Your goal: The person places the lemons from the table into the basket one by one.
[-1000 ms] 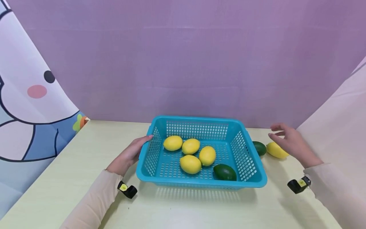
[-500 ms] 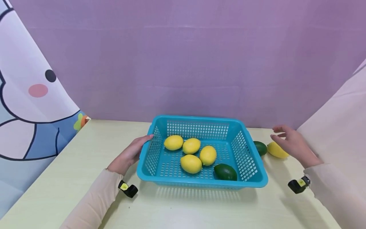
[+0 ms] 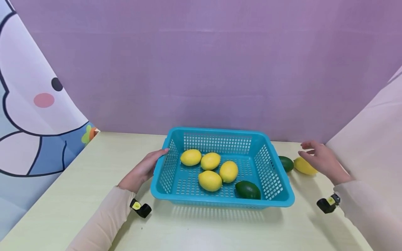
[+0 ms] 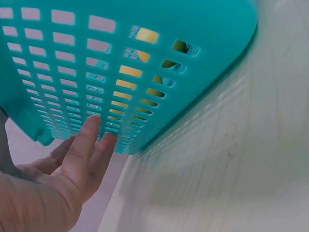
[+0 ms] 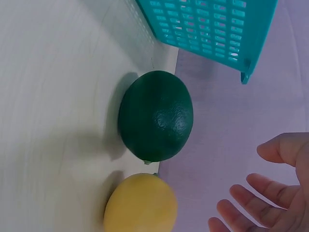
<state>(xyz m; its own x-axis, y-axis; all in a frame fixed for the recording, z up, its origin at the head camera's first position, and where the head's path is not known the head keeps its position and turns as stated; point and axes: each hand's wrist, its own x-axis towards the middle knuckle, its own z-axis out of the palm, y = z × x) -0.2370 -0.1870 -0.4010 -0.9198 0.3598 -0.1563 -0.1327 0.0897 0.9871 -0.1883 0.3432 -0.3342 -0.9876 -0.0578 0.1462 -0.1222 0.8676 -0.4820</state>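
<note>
The plastic basket [image 3: 220, 200] is held by the left grip [image 3: 142, 170], presumably for steadiness; near the loose, empty right grip [image 3: 325, 163], a lemon [image 3: 304, 166] is placed.

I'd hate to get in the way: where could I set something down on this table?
The table looks bare between the left sleeve and the patterned cloth, and in front of the basket, between both sleeves, bar tiny specks. Crowded: right of the basket, where a green fruit and lemon lie by the right hand.

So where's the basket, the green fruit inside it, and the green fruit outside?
Basket [image 3: 204, 199]: head view, front rim.
Green fruit inside [image 3: 247, 190]: head view, its middle.
Green fruit outside [image 5: 156, 117]: right wrist view, its middle.
</note>
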